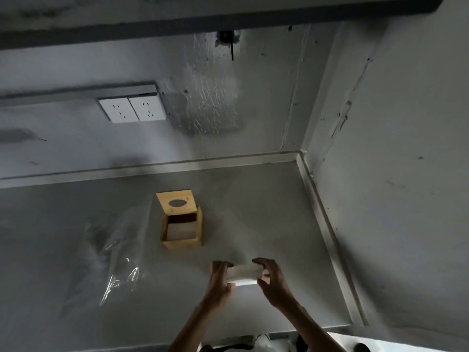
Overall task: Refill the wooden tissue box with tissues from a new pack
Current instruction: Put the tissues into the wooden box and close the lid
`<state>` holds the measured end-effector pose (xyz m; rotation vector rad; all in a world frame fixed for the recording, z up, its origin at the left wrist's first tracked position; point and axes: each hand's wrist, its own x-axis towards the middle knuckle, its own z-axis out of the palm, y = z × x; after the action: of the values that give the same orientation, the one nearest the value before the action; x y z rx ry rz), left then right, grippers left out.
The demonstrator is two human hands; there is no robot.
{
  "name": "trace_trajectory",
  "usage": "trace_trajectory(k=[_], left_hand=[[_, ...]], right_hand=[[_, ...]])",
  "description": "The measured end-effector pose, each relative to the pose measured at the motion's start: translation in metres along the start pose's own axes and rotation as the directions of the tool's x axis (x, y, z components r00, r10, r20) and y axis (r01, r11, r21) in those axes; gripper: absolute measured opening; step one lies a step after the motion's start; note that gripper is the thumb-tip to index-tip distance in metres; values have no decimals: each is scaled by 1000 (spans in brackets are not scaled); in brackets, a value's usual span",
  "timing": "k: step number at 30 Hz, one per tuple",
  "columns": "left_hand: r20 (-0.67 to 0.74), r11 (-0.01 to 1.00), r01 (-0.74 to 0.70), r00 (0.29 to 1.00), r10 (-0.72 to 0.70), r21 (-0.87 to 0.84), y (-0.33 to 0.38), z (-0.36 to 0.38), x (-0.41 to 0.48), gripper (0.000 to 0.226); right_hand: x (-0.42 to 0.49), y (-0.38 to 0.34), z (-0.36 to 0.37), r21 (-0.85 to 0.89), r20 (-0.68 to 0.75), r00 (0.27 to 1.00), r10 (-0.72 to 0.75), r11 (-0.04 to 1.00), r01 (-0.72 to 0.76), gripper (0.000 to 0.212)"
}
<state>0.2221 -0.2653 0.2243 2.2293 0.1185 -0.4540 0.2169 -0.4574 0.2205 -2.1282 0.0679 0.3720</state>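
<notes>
A wooden tissue box [182, 241] stands on the grey table [266, 212], its body open at the top. Its lid [176, 204] with an oval slot is slid back toward the wall. Something pale shows inside the box. Nearer to me, above the table, a white stack of tissues [243, 274] is held between both hands. My left hand [219, 280] grips its left end and my right hand [270, 278] grips its right end. An empty clear plastic wrapper [119, 252] lies left of the box.
The table sits in a corner, with walls behind and to the right. A double white power socket [132, 109] is on the back wall at left. The table's front edge runs just below my forearms.
</notes>
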Motion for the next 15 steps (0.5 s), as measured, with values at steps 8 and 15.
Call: trace_trajectory(k=[8,15], left_hand=[[-46,1000,-9,999,8,-24,15,16,-14,49],[-99,998,-56,994,54,-15,19,26,-14,68]], right_hand=[[-8,3,20,212,27,994,102,972,-106,70],[-13,4,32,233,77,991,113,964,-128,99]])
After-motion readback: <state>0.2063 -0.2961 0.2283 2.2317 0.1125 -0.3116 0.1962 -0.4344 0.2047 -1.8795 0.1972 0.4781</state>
